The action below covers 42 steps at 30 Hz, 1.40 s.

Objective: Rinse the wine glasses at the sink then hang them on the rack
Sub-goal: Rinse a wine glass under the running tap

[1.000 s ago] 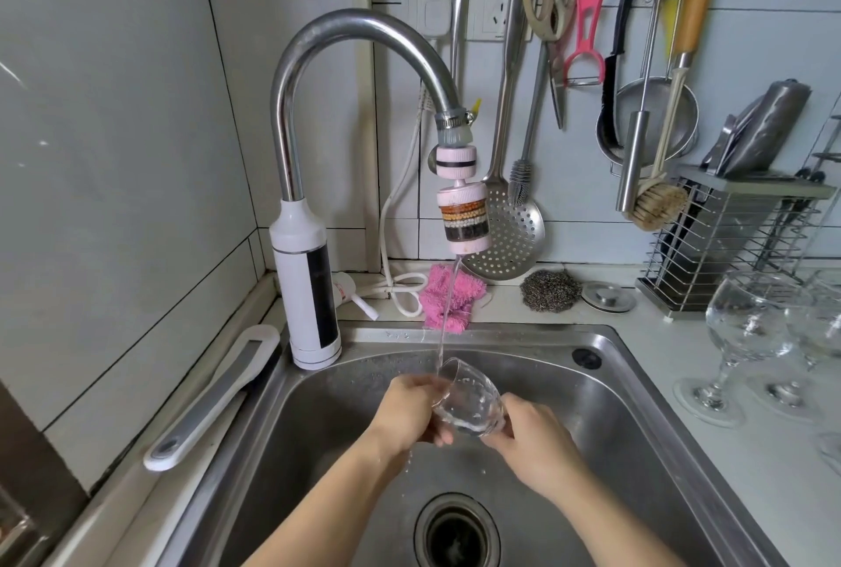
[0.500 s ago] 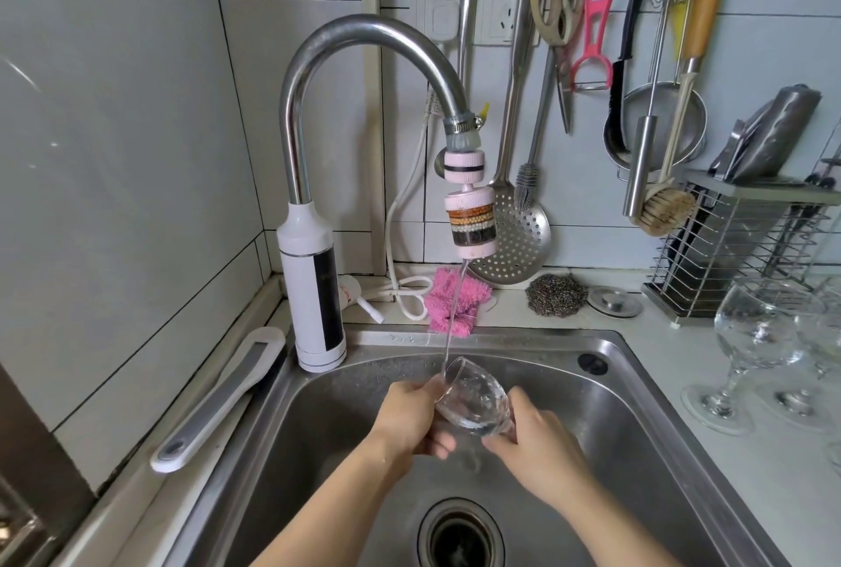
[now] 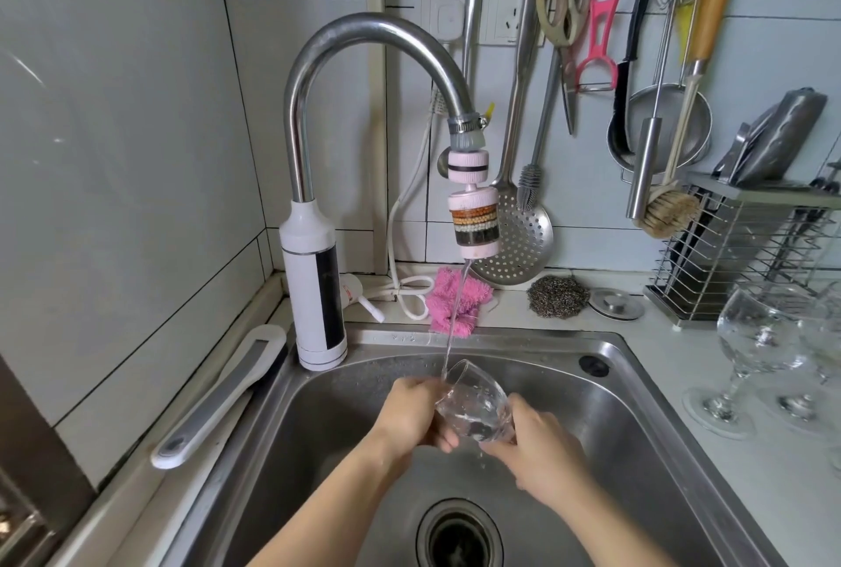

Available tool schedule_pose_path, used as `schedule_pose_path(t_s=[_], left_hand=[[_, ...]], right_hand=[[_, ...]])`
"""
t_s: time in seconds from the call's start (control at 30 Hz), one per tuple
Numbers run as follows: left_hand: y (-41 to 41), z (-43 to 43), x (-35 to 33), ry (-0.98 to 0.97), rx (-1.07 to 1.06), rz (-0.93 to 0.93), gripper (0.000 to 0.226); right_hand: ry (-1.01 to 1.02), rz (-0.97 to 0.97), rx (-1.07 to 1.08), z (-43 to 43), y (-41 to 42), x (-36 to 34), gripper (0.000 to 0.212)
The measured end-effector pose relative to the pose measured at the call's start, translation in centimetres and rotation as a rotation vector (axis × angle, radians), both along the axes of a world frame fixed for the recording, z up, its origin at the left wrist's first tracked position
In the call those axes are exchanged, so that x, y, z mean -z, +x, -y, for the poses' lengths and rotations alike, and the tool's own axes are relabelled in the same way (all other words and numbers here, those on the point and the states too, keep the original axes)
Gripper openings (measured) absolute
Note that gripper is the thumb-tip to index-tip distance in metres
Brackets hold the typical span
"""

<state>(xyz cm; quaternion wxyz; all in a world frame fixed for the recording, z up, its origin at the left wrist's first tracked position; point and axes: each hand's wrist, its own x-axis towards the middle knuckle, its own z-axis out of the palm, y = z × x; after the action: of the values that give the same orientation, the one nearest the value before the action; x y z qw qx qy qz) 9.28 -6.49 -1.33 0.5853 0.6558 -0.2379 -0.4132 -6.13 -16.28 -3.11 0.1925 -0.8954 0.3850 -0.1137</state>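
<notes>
Over the steel sink I hold a clear wine glass tilted, its rim up and to the left under a thin stream of water from the tap's filter head. My left hand grips the bowl from the left, fingers curled round its underside. My right hand holds the glass at its lower right end; the stem is hidden by it. Two more wine glasses stand upright on the counter at the right edge.
The curved tap rises at the sink's back left. A pink cloth, a steel scourer and a sink plug lie behind the sink. A wire rack stands back right under hanging utensils. The drain sits below my hands.
My hands and the glass have stayed under the stream; the glass has turned slightly in my fingers. The view has shifted a little.
</notes>
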Motion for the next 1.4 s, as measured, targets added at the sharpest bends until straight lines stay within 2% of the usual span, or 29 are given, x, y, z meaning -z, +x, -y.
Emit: schedule_pose_path(t_s=[0.17,0.3,0.4,0.5,0.6,0.7,0.8,0.9,1.23,1.4], left_hand=[[-0.19,-0.24,0.12,0.043,0.001,-0.038,0.038],[-0.23,-0.12,-0.27,-0.015,-0.018,0.007,0.029],[-0.2,-0.09,-0.3,0.001,-0.039,-0.036,0.028],[-0.2,-0.38,0.02,0.05,-0.032,0.015,0.031],[-0.21,-0.38,-0.14,0.0,-0.01,0.056,0.032],[-0.13,-0.26,-0.12,0.018,0.002,0.012,0.031],[-0.11,-0.35,0.0,0.073,0.006,-0.006,0.038],[-0.37,-0.19,-0.33,-0.007,-0.001,-0.017,0.035],[0.1,-0.27,0.08,0.036,-0.05,0.02,0.031],[0.16,-0.03,0.06,0.037,-0.049,-0.047,0.032]], right_hand=[[-0.036,-0.008,-0.004,-0.16,0.17,-0.14,0.034],[0.001,0.04,-0.007,-0.23,0.24,-0.15,0.029],[0.02,0.064,0.004,-0.12,0.08,-0.24,0.035],[0.045,0.03,-0.011,-0.35,0.05,-0.2,0.037],[0.104,0.039,-0.012,-0.42,0.12,-0.18,0.032],[0.048,0.023,0.023,-0.27,-0.01,-0.42,0.036],[0.009,0.048,0.029,-0.26,0.09,-0.33,0.026],[0.002,0.079,0.015,-0.19,0.26,-0.23,0.017],[0.096,0.057,-0.064,-0.05,0.09,0.38,0.019],[0.01,0.046,-0.005,0.16,0.11,0.39,0.026]])
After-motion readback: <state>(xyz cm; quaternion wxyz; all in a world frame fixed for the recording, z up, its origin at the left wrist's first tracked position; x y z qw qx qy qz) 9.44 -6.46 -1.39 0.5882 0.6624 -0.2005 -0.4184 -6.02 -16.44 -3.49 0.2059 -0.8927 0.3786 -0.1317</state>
